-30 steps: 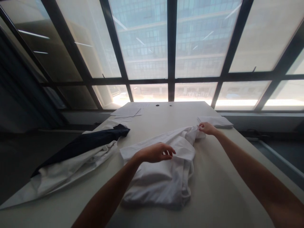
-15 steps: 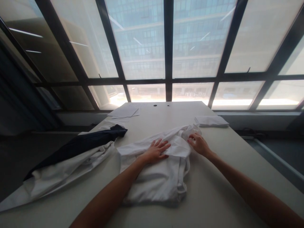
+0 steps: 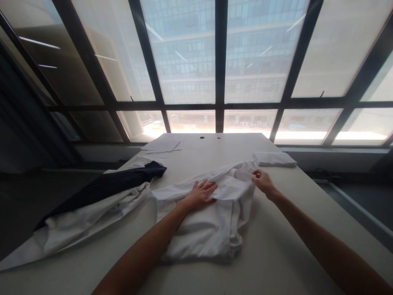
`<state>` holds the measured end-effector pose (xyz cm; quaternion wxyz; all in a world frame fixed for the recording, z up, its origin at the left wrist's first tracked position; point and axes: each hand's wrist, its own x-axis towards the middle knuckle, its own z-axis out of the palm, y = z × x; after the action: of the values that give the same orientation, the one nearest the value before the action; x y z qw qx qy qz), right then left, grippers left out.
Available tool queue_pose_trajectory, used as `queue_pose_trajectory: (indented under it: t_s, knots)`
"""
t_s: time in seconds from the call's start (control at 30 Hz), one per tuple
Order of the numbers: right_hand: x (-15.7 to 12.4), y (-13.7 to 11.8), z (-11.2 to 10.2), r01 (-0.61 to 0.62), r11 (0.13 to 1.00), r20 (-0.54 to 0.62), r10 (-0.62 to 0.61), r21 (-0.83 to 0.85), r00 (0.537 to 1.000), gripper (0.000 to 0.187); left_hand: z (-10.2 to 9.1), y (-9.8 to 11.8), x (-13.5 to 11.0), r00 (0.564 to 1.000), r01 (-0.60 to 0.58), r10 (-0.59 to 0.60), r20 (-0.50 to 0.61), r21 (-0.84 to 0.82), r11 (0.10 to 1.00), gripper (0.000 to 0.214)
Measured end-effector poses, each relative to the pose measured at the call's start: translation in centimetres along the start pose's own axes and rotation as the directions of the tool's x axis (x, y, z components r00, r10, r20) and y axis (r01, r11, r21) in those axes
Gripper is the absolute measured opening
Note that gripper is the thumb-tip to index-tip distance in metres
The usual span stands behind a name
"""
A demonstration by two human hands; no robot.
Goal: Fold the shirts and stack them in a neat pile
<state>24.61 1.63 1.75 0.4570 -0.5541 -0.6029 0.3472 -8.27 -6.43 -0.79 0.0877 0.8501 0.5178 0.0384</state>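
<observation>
A white shirt [image 3: 202, 233], partly folded and creased, lies on the white table [image 3: 276, 254] in front of me. My left hand [image 3: 201, 195] rests flat on its upper middle, fingers spread. At the shirt's upper right, my right hand [image 3: 263, 182] pinches the edge of the cloth between thumb and fingers and draws it taut. Folded layers show along the shirt's right side, below my right hand. My left forearm covers part of the shirt's lower left.
On the left lie a dark navy garment [image 3: 104, 186] and white garments [image 3: 92, 221] hanging over the table edge. Paper sheets [image 3: 161, 145] lie at the far left. A folded white cloth [image 3: 274, 158] sits at the far right. Large windows [image 3: 190, 53] rise behind the table.
My right hand has shifted slightly right and closed on the shirt's edge, pulling the cloth there straighter. My left hand stays pressed on the shirt.
</observation>
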Motion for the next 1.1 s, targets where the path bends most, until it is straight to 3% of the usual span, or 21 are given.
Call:
queue_pose_trajectory:
  t_s: [0.1,0.2,0.33,0.57,0.7,0.83,0.93,1.1]
  knots:
    - [-1.6,0.5,-5.4,0.05,0.996,-0.127,-0.058,-0.07,0.99,0.028,-0.4,-1.3,-0.1,0.998,0.07,-0.07,0.003,0.002,0.998,0.07]
    - [-3.9,2.5,-10.9,-0.006,0.977,-0.238,-0.046,-0.214,0.97,0.032,-0.6,-2.5,0.0,0.994,0.106,-0.106,0.009,0.004,0.994,0.072]
    - [-6.8,6.2,-15.0,-0.099,0.94,-0.204,0.033,-0.326,0.978,0.033,-0.5,-2.9,0.1,0.997,0.069,-0.069,0.014,-0.004,0.998,0.075]
    - [-7.8,9.2,-15.8,-0.079,0.853,-0.061,0.056,-0.516,0.997,0.034,-0.6,-2.6,-0.6,0.995,0.08,-0.08,0.052,0.006,0.997,0.077]
    - [-8.6,10.0,-16.0,-0.024,0.773,0.061,0.081,-0.634,0.995,0.03,-1.1,-3.2,-0.5,0.998,0.059,-0.059,-0.009,0.0,0.998,0.059]
    - [-9.5,10.4,-16.0,-0.01,0.68,0.048,0.066,-0.733,0.997,0.029,-2.1,-3.1,-0.6,0.981,-0.03,0.025,-0.192,-0.026,0.999,0.066]
    - [-9.9,10.4,-16.2,-0.04,0.624,0.01,0.077,-0.78,0.997,0.03,-2.7,-3.0,-0.9,0.988,-0.024,0.019,-0.154,-0.028,0.999,0.078]
    - [-10.6,10.6,-16.6,-0.08,0.601,-0.014,0.114,-0.795,0.993,0.031,-2.9,-3.2,-2.0,0.998,-0.003,0.003,-0.069,0.002,1.0,0.076]
